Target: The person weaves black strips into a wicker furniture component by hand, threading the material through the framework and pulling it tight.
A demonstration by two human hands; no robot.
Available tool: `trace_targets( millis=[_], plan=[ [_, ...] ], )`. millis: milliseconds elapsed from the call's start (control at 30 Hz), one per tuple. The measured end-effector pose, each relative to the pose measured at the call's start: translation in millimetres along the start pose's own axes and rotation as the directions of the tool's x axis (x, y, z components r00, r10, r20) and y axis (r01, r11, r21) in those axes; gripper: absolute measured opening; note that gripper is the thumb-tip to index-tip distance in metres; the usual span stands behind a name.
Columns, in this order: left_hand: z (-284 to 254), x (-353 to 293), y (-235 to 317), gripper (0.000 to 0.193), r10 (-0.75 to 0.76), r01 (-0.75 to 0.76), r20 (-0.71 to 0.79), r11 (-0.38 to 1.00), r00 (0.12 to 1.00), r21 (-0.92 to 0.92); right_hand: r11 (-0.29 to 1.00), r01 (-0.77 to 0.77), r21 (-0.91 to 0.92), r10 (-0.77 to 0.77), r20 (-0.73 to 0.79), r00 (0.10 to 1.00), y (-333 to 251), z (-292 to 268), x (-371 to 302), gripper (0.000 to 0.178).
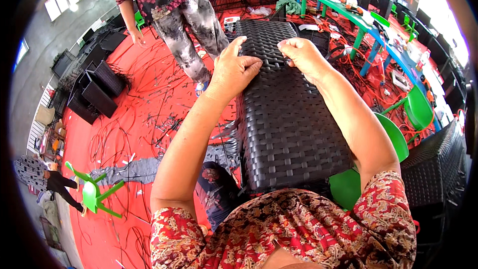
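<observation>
A long black woven rattan piece [294,129] stretches away in front of me, its flat strips crossing in a tight weave. My left hand [233,67] rests at its left edge toward the far half, thumb and index finger spread apart, with nothing visible between them. Across the weave, my right hand [302,56] is closed in a pinch over the right edge. A tiny dark bit shows under its fingers, too small to name.
A person in patterned trousers [186,25] stands beyond the left edge. Green and blue tables [343,7] run along the right, with green chairs [418,108] nearby. A green stool [92,192] lies on the red floor [144,134] among loose black strips. Woven pieces [99,92] stand left.
</observation>
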State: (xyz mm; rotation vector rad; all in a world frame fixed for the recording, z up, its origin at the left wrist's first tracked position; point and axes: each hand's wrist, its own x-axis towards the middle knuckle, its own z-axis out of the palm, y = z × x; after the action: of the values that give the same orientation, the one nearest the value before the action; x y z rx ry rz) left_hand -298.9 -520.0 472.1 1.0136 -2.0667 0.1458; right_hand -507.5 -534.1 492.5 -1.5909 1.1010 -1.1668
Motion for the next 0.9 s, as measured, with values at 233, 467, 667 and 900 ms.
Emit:
trace_targets(
  millis=[233, 467, 667, 900],
  plan=[
    [-22, 6, 5, 0.016, 0.037, -0.058, 0.132, 0.985, 0.991, 0.165, 0.976, 0.195, -0.100, -0.193, 0.030, 0.981, 4, 14, -8, 0.019],
    [-36, 14, 3, 0.019, -0.007, -0.053, 0.314, 0.982, 0.950, 0.183, 0.907, 0.340, -0.248, -0.329, 0.083, 0.941, 6, 26, -11, 0.016],
    [-41, 14, 9, 0.021, -0.041, -0.123, 0.457, 0.939, 0.888, 0.323, 0.859, 0.379, -0.345, -0.380, 0.067, 0.923, 8, 29, -7, 0.015],
    [-25, 5, 0, 0.025, -0.172, 0.164, 0.442, 0.985, 0.880, 0.056, 0.848, 0.376, -0.372, -0.382, 0.062, 0.922, 12, 21, -2, 0.015]
  ],
)
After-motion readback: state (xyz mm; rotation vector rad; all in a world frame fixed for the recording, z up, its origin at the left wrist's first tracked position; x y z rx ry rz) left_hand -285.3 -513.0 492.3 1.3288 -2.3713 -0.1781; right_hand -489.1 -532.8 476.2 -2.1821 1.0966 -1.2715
